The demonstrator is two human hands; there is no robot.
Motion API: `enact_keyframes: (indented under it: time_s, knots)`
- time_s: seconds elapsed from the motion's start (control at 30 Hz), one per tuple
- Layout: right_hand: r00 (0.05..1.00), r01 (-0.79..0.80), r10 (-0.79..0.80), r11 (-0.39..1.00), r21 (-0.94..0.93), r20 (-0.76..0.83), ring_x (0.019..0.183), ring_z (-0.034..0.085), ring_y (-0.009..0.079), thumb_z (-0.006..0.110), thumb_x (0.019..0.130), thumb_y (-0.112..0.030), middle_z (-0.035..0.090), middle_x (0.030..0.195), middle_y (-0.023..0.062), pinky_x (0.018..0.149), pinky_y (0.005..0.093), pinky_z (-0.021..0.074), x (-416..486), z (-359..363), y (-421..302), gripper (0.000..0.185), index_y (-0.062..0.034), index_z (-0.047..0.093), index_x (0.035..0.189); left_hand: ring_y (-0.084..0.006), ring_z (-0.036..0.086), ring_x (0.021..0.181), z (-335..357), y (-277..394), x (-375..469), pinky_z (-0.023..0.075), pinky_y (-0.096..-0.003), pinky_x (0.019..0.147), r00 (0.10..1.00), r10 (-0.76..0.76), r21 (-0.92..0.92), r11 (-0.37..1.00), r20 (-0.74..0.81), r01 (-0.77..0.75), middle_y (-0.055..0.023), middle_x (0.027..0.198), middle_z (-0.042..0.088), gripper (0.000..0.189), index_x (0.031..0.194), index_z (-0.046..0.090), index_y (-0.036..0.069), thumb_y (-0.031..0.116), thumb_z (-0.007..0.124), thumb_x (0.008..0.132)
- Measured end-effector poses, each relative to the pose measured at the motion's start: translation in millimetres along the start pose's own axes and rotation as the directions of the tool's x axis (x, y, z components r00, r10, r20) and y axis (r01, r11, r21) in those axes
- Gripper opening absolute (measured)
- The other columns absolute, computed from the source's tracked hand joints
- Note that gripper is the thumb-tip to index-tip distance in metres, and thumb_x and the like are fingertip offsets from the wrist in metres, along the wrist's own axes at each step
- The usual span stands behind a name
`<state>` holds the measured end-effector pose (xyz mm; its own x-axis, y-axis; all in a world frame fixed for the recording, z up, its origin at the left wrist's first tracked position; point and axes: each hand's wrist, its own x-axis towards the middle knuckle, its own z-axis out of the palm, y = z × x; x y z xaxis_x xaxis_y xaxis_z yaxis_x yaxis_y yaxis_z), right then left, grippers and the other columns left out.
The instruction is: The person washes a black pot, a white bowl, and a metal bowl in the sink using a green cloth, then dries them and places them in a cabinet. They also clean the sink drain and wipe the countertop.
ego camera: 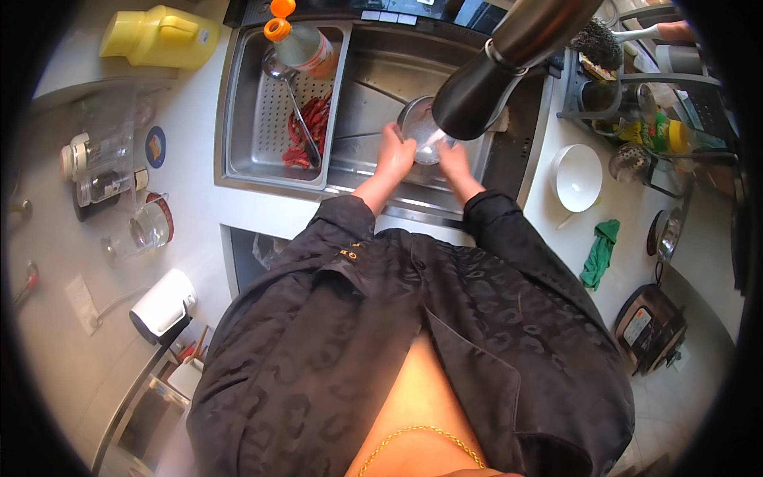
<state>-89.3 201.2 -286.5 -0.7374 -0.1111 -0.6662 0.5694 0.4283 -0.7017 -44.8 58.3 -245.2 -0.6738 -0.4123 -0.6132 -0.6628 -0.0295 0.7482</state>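
Note:
Both my hands are over the stainless steel sink [381, 65], holding a shiny round bowl [424, 122] under the dark pull-out faucet [477, 98]. My left hand [394, 152] grips the bowl's left rim. On its right rim is my right hand [456, 164], partly below the faucet head. The bowl looks wet inside, and the faucet hides part of it. Left of my hands, a perforated metal tray [253, 119] sits in the sink. It holds long red pieces [310, 125], perhaps chili peppers, a metal ladle [301, 116] and an orange-capped bottle [304, 50].
A white bowl [577, 177] and a green cloth [601, 253] lie on the right counter, beside a crowded dish rack [620, 113]. A yellow jug [161, 37] stands at the back left. Nearer are clear jars [149, 226] and a white electric kettle [164, 303].

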Motion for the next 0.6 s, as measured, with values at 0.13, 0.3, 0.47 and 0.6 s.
enact_keyframes:
  time_s: [0.13,0.3,0.47,0.6]
  knots:
    - [0.867,-0.47,0.376,0.834,0.289,0.326,0.05,0.048,0.0201,0.061,0.087,-0.035,0.053,0.063,0.0051,0.044,0.0339,0.0373,-29,27,-7,0.035,-0.0012,0.053,0.087,-0.0295,0.05,0.114,12,-25,-1,0.0518,-0.0353,0.083,0.939,0.308,0.173,0.944,-0.15,-0.282,-0.0188,0.128,0.043,0.061,0.133,0.029,-0.001,0.001,0.051,0.076]
    - [0.906,0.365,-0.422,0.795,-0.484,-0.01,0.068,0.059,0.0224,0.059,0.088,-0.034,0.062,0.08,0.0104,0.061,0.0376,0.0468,21,-13,25,0.042,0.0063,0.057,0.097,-0.0373,0.049,0.113,-4,29,-40,0.0386,-0.04,0.099,0.993,-0.071,-0.252,0.963,0.096,0.093,-0.0224,0.121,0.047,0.058,0.128,0.036,-0.003,-0.003,0.051,0.072]
    - [0.975,-0.212,0.186,0.939,0.271,0.118,0.072,0.06,0.0189,0.058,0.089,-0.034,0.064,0.084,0.0108,0.061,0.0375,0.0465,-28,24,9,0.043,0.0067,0.058,0.101,-0.0355,0.042,0.121,22,6,-30,0.0323,-0.0391,0.104,0.949,0.266,-0.094,0.954,-0.169,-0.284,-0.0233,0.129,0.04,0.064,0.132,0.031,-0.002,-0.008,0.047,0.071]
    - [0.957,-0.286,0.273,0.946,0.156,0.098,0.075,0.064,0.024,0.062,0.086,-0.031,0.065,0.083,0.0157,0.063,0.0394,0.048,-24,24,5,0.043,0.0091,0.057,0.101,-0.031,0.032,0.13,15,14,-29,0.0252,-0.0373,0.109,0.953,0.288,-0.161,0.94,-0.098,-0.3,-0.022,0.136,0.035,0.067,0.134,0.029,-0.001,-0.011,0.043,0.069]
